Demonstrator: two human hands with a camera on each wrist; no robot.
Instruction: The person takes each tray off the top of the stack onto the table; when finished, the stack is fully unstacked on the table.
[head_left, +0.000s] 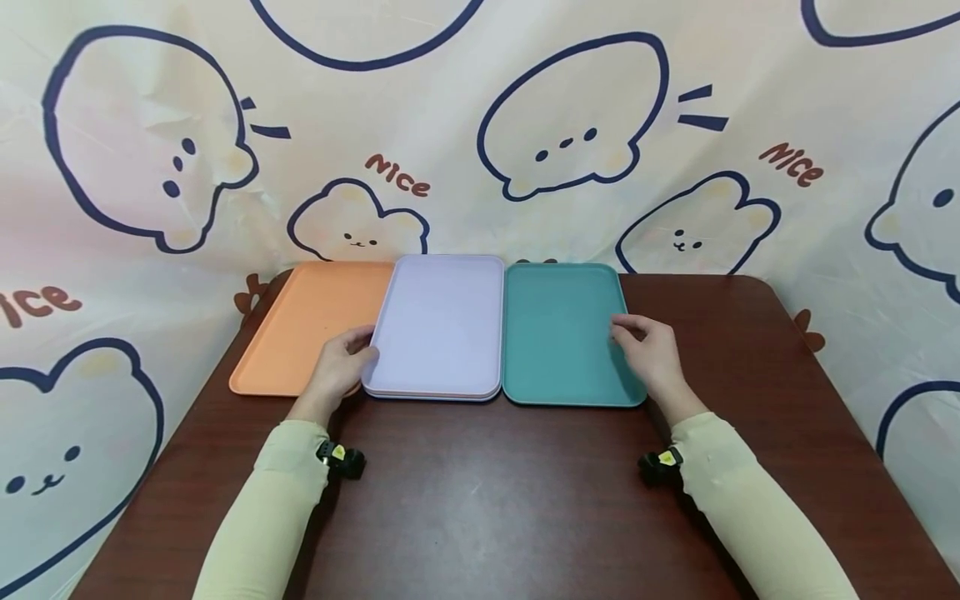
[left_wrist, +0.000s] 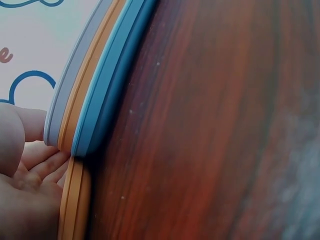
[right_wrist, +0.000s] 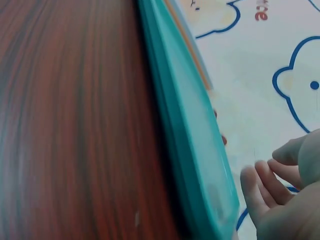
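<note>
A lavender tray (head_left: 438,325) tops a stack, with an orange rim (left_wrist: 80,110) and a blue tray (left_wrist: 106,100) beneath it. My left hand (head_left: 343,365) is at the stack's left edge, the thumb on the lavender rim and the fingers (left_wrist: 47,162) beside the lower rims, their tips partly hidden. Against the stack's right side lies a green tray (head_left: 566,333). Over that tray's right edge is my right hand (head_left: 651,350), its fingers (right_wrist: 272,185) loosely bent with nothing between them.
A separate orange tray (head_left: 300,333) lies left of the stack, partly behind my left hand. All the trays are on a dark wooden table (head_left: 480,500). A pale cloth (head_left: 442,108) with cartoon bears hangs behind and at both sides.
</note>
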